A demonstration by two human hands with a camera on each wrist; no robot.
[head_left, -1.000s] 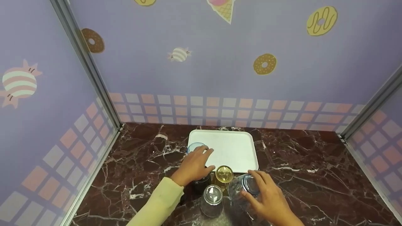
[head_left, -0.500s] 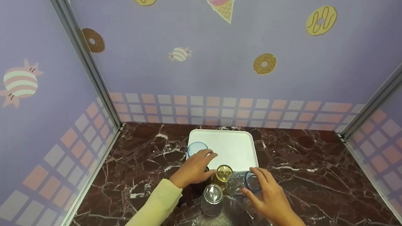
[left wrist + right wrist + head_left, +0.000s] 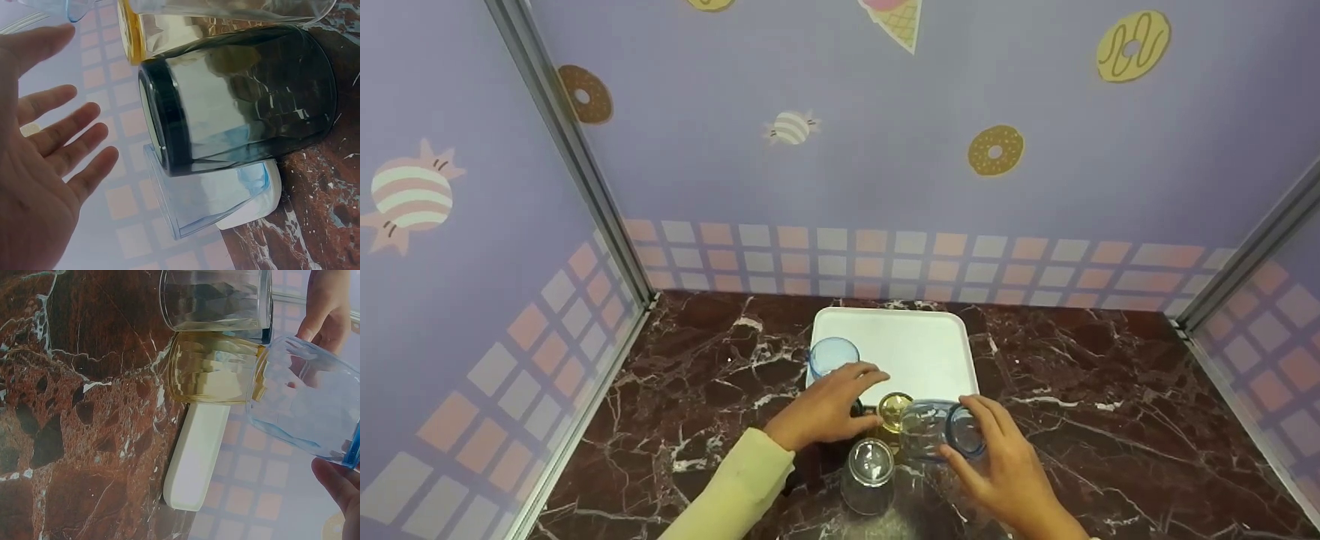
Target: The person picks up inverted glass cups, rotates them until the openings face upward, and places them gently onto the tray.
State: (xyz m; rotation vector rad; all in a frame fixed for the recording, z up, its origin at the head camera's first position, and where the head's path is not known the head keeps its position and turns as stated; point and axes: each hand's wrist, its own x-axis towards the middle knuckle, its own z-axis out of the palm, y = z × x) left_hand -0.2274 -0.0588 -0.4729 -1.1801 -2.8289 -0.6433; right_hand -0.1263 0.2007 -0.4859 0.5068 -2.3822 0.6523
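Observation:
My right hand (image 3: 1005, 465) holds a pale blue glass (image 3: 926, 431) by its thick base, thumb on one side and fingers on the other. That glass lies sideways in the air, its mouth towards my left hand (image 3: 829, 405). The left fingers are spread and relaxed, above a dark grey glass (image 3: 247, 107) that stands base up and apart from the hand. Beside it, also base up, are an amber glass (image 3: 211, 371) and a clear glass (image 3: 868, 480). A second blue glass (image 3: 832, 354) stands upright on the left of the white tray (image 3: 922, 352).
The tray lies on a dark red marbled tabletop (image 3: 1095, 427), behind the upside-down glasses. Purple wall panels (image 3: 885, 150) with sweets and checks enclose the back and both sides.
My right hand has turned the blue glass from a slant to nearly level and raised it slightly. My left hand has shifted a little right, uncovering more of the blue glass on the tray.

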